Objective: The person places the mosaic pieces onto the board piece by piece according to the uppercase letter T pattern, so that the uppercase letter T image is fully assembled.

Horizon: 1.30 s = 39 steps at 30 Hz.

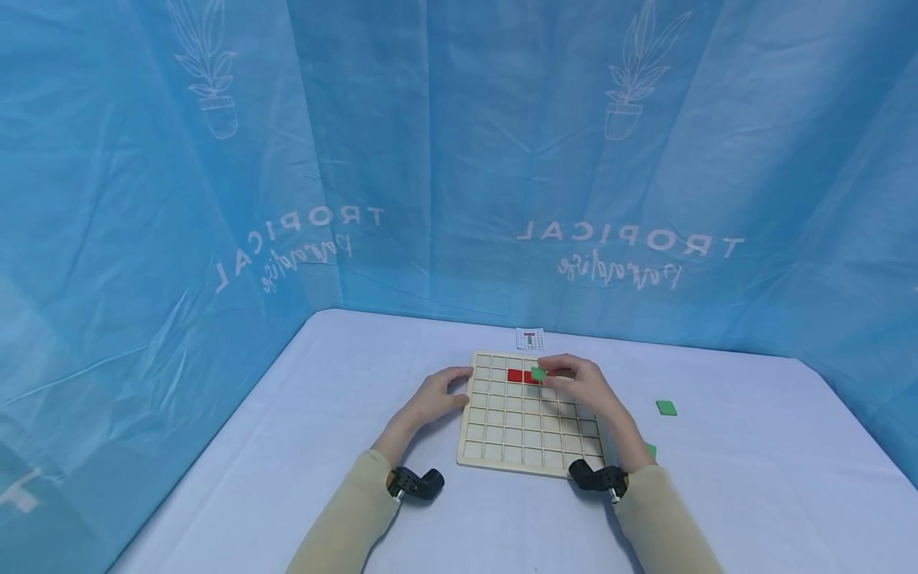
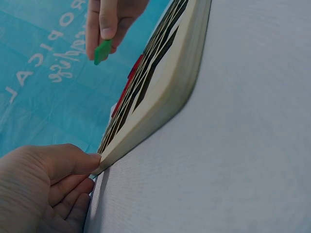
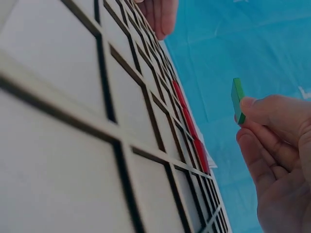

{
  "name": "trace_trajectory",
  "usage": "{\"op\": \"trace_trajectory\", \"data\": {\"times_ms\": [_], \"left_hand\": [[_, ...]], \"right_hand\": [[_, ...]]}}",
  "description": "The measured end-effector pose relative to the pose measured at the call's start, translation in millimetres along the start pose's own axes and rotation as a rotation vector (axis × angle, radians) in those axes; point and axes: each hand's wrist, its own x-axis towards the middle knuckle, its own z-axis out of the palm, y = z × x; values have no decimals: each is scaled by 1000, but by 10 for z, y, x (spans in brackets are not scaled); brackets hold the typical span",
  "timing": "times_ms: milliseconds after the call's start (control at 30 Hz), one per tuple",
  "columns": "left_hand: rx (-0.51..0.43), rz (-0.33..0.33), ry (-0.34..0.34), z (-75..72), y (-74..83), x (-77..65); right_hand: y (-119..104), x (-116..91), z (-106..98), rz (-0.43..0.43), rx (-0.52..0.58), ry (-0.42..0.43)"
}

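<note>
A wooden grid board (image 1: 495, 458) lies on the table in front of me. Three red square tiles (image 3: 188, 119) sit side by side in a row near its far edge; in the head view, the right hand partly covers this row. My right hand (image 1: 590, 388) pinches a green square tile (image 3: 237, 100) between thumb and fingers, raised above the board near the red tiles. At the board's left side, my left hand (image 1: 433, 396) touches the edge with its thumb and fingers spread apart, as the left wrist view (image 2: 58, 179) also shows.
Behind the board lies a small printed grid card (image 1: 530, 339) with a red and green T pattern. Right of the board is a loose green tile (image 1: 666, 407); another green tile (image 1: 651, 450) is partly hidden by the right forearm. A blue curtain (image 1: 473, 159) encloses the white-covered table (image 1: 753, 446).
</note>
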Motion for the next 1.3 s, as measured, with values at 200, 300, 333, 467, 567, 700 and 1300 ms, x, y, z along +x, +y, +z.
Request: {"op": "trace_trajectory", "data": {"times_ms": [200,300,333,467,567,700,1300], "left_hand": [[-1,-1,1,5,1,-1],[4,-4,4,2,1,0],[6,-5,5,0,3,1],[13,-6,7,0,0,10],[13,-3,7,5,-7,17],[9,-8,8,10,-9,17],[7,5,11,9,-13,11]], "right_hand": [[15,7,58,-4,-9,6],[32,13,75,-12,-15,-6],[37,14,80,-13,-15,-13],[63,10,112,-30,-36,-26],[78,4,140,-44,-48,-27],[114,0,173,-36,-73,-20],[148,-24,213,-104,-243,-20]]}}
